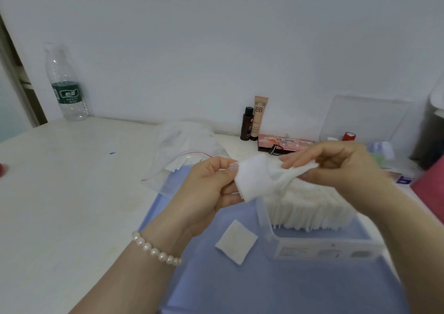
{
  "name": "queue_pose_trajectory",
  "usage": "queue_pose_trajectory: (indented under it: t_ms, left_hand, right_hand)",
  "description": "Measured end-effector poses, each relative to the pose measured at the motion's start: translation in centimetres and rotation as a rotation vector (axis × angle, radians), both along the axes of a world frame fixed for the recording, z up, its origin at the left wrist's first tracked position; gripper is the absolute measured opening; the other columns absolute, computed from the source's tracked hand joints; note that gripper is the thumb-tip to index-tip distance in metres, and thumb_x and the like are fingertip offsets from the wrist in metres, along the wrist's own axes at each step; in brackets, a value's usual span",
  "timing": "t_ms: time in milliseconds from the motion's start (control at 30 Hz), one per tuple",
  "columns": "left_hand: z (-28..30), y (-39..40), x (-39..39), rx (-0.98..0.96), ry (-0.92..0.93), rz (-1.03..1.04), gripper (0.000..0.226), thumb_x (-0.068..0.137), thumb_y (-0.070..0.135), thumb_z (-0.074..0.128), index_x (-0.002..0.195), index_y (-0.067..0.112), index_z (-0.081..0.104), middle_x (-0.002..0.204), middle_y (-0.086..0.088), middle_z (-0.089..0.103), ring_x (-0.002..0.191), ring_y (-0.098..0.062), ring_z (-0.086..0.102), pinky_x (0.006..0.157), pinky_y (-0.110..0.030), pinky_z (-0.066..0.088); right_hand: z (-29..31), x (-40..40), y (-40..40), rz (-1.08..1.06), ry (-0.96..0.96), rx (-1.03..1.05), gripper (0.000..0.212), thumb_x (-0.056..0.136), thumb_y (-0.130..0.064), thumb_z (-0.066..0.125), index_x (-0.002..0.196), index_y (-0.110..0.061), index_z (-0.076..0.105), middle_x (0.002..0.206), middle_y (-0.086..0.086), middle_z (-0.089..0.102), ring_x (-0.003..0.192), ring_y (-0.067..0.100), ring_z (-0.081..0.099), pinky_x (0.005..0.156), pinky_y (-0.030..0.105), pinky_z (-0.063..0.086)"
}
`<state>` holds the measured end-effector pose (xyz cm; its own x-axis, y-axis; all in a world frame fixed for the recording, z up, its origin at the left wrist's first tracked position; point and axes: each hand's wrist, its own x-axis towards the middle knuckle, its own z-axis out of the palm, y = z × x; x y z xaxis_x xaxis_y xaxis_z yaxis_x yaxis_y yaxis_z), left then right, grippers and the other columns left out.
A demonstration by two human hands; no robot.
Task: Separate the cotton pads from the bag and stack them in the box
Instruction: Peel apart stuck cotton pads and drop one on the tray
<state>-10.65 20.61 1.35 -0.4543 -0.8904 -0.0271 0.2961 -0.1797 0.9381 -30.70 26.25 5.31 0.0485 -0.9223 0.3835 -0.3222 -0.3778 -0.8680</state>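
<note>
Cotton pads (258,178) are pinched apart by left hand (211,188) and right hand (336,164); box (319,244) nearly filled, bag (185,150) seemingly not emptied.

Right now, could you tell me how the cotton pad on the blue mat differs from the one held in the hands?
The loose pad lies flat and untouched on the blue mat; the held pad is lifted above the box, pinched by the left hand and right hand. The held pad is being peeled into layers; the loose pad stays whole. Both are white squares.

"BB" was printed on the beige tube (260,115) by the wall; green bottle label (67,93) text was too blurred to read.
</note>
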Motion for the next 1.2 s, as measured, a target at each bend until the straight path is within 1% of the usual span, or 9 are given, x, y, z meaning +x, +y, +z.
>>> queue_pose_trajectory:
  t_ms: [133, 233, 300, 433, 600, 833, 1000, 1100, 1200]
  left_hand:
    - [0.0, 0.1, -0.3, 0.019, 0.060, -0.002, 0.024, 0.097, 0.008, 0.045, 0.111, -0.009, 0.054, 0.088, -0.016, 0.065, 0.067, -0.017, 0.065, 0.062, -0.026, 0.058]
    - [-0.1, 0.3, -0.7, 0.050, 0.132, -0.014, 0.016, 0.098, 0.006, 0.042, 0.102, -0.002, 0.054, 0.085, -0.013, 0.068, 0.068, -0.018, 0.067, 0.064, -0.029, 0.059]
    - [-0.2, 0.5, -1.1, 0.099, 0.214, -0.014, 0.014, 0.098, 0.006, 0.040, 0.098, 0.001, 0.053, 0.085, -0.012, 0.070, 0.070, -0.018, 0.069, 0.067, -0.033, 0.059]
    - [-0.6, 1.0, -1.8, 0.154, 0.299, -0.017, 0.016, 0.099, 0.009, 0.038, 0.104, 0.000, 0.050, 0.091, -0.012, 0.071, 0.078, -0.020, 0.070, 0.070, -0.035, 0.060]
    - [-0.7, 1.5, -2.1, 0.158, 0.272, -0.046, 0.014, 0.099, 0.009, 0.038, 0.097, 0.003, 0.051, 0.089, -0.011, 0.072, 0.077, -0.020, 0.070, 0.070, -0.033, 0.058]
    - [-0.5, 1.7, -2.1, 0.166, 0.259, -0.061, 0.015, 0.100, 0.007, 0.036, 0.097, 0.005, 0.051, 0.091, -0.014, 0.072, 0.078, -0.023, 0.071, 0.069, -0.033, 0.059]
    - [-0.7, 1.8, -2.3, 0.113, 0.264, -0.106, 0.042, 0.084, 0.037, 0.048, 0.105, 0.002, 0.052, 0.101, -0.015, 0.072, 0.090, -0.027, 0.070, 0.076, -0.034, 0.059]
    - [-1.1, 1.9, -2.3, 0.059, 0.208, -0.069, 0.047, 0.063, 0.015, 0.066, 0.105, 0.003, 0.050, 0.087, -0.013, 0.073, 0.078, -0.024, 0.071, 0.064, -0.028, 0.059]
    - [-1.4, 2.0, -2.4, 0.030, 0.156, -0.040, 0.035, 0.068, 0.000, 0.067, 0.098, 0.006, 0.050, 0.079, -0.013, 0.072, 0.072, -0.023, 0.071, 0.061, -0.026, 0.058]
  right_hand:
    - [1.1, -2.1, 0.4, -0.003, -0.192, 0.004, 0.025, 0.058, 0.001, 0.062, 0.066, -0.020, 0.075, 0.064, -0.001, 0.069, 0.058, 0.009, 0.063, 0.055, 0.015, 0.049]
    - [0.8, -2.0, 0.0, 0.039, -0.283, 0.086, 0.038, 0.044, 0.002, 0.077, 0.077, -0.018, 0.075, 0.072, 0.000, 0.071, 0.063, 0.011, 0.066, 0.053, 0.019, 0.052]
    - [0.5, -1.2, -0.2, 0.063, -0.339, 0.132, 0.049, 0.039, -0.014, 0.086, 0.087, -0.018, 0.074, 0.079, 0.003, 0.073, 0.069, 0.015, 0.069, 0.053, 0.024, 0.054]
    - [0.5, 0.3, -0.2, 0.051, -0.470, 0.165, 0.043, 0.043, -0.012, 0.077, 0.086, -0.016, 0.074, 0.084, 0.006, 0.074, 0.075, 0.019, 0.071, 0.052, 0.027, 0.055]
    - [0.3, 2.0, 0.1, -0.068, -0.238, 0.179, 0.046, 0.056, -0.002, 0.072, 0.100, -0.013, 0.066, 0.085, 0.009, 0.074, 0.077, 0.024, 0.071, 0.059, 0.034, 0.059]
    - [-0.2, 2.7, -0.2, -0.157, -0.166, 0.180, 0.039, 0.070, 0.012, 0.069, 0.099, -0.014, 0.065, 0.082, 0.012, 0.073, 0.070, 0.021, 0.070, 0.058, 0.033, 0.059]
    - [-0.5, 3.0, -0.4, -0.195, -0.145, 0.172, 0.036, 0.069, 0.012, 0.071, 0.095, -0.013, 0.065, 0.080, 0.019, 0.069, 0.063, 0.017, 0.067, 0.050, 0.030, 0.057]
    - [-1.0, 3.4, -0.6, -0.241, -0.040, 0.129, 0.034, 0.068, 0.005, 0.075, 0.093, -0.016, 0.065, 0.080, 0.020, 0.067, 0.059, 0.015, 0.062, 0.047, 0.023, 0.052]
    - [-1.9, 3.7, -0.8, -0.318, 0.106, 0.062, 0.032, 0.067, -0.008, 0.080, 0.089, -0.026, 0.064, 0.085, 0.015, 0.064, 0.065, 0.013, 0.056, 0.056, 0.021, 0.051]
